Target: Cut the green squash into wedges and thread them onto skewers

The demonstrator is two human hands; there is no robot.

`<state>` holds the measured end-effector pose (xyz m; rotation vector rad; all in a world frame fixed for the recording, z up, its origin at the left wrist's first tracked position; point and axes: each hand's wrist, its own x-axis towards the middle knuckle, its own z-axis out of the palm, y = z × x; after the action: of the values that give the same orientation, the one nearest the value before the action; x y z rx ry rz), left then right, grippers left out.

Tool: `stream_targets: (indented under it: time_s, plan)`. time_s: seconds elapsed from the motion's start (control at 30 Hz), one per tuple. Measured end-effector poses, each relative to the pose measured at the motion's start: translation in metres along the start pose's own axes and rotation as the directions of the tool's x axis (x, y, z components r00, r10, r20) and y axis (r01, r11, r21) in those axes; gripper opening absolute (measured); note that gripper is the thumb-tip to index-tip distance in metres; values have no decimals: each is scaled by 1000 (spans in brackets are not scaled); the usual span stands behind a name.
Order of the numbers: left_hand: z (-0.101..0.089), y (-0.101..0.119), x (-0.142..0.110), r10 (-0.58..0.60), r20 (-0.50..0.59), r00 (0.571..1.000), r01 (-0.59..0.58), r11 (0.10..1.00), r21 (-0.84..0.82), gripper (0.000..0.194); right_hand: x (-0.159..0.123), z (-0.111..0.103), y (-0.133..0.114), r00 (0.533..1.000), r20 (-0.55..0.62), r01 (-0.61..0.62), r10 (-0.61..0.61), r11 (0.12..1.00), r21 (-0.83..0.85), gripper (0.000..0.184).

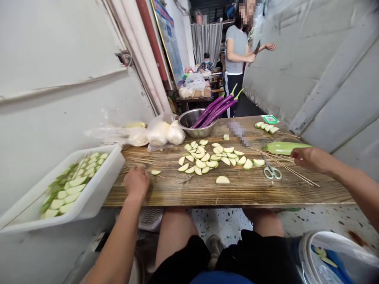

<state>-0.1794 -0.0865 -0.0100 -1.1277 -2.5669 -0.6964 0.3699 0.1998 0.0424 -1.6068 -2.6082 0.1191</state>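
Note:
My left hand (136,182) rests on the wooden table with curled fingers; what they hold, if anything, is hidden. Just right of it lies a pale green-edged zucchini slice (155,172), with a thin stick end showing past it. My right hand (310,158) has its fingers drawn together over the near end of a whole green zucchini (281,148); I cannot make out anything between them. Bamboo skewers (296,170) lie below that hand, beside green-handled scissors (271,172). Many half-round zucchini slices (204,159) are scattered mid-table, one slice (222,180) nearer the edge.
A white tub (109,173) of skewered slices stands left. Behind are bagged white items (161,134), a steel bowl (185,120) with purple eggplants (217,108), and threaded slices (266,127). Farther back, a person (237,47) holds a knife. A white bucket (308,244) stands lower right.

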Motion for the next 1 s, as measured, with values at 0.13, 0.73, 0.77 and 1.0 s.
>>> stream_targets:
  time_s: [0.13,0.73,0.77,1.0]
  plan:
    - [3,72,-29,277,115,954,-239,933,-267,29,-38,-4,-24,997,-80,9,3,987,158,13]
    - [57,210,-118,445,316,838,-231,814,-533,17,-180,108,-195,948,234,-201,216,-164,966,38]
    - [56,213,-121,451,326,831,-216,801,-558,15,-180,105,-196,950,229,-195,210,-170,966,38]
    - [59,216,-129,498,257,828,-199,690,-696,18,-184,97,-205,957,227,-192,182,-190,963,40]
